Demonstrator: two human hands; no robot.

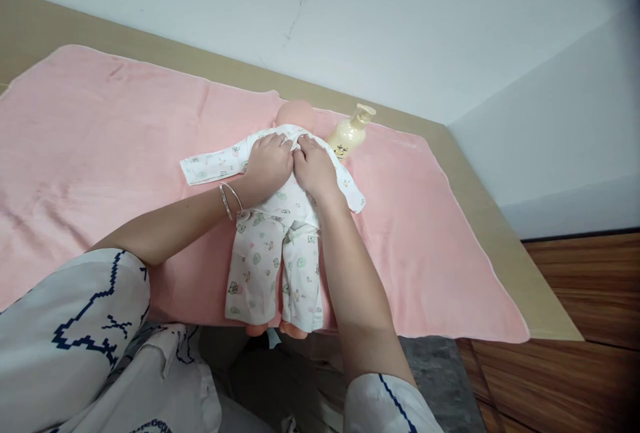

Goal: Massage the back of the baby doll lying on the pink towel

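A baby doll (295, 113) lies stretched out in the middle of the view, its bare head away from me. It wears a white long-sleeved baby shirt (280, 205) and matching trousers (255, 270), both printed with small green and pink figures. My left hand (270, 163) rests on the upper chest, fingers curled on the shirt below the neckline. Close beside it, my right hand (314, 163) has its fingers bent onto the same fabric. The fingertips are partly hidden. One sleeve spreads out to the left; the other slopes down to the right.
Under the doll is a pink blanket (425, 240) over a light wooden table (500, 240). A pale yellow pump bottle (349, 132) leans right of the doll's head. A white wall (400, 33) rises behind. Brown wood panelling (590, 286) is at the lower right.
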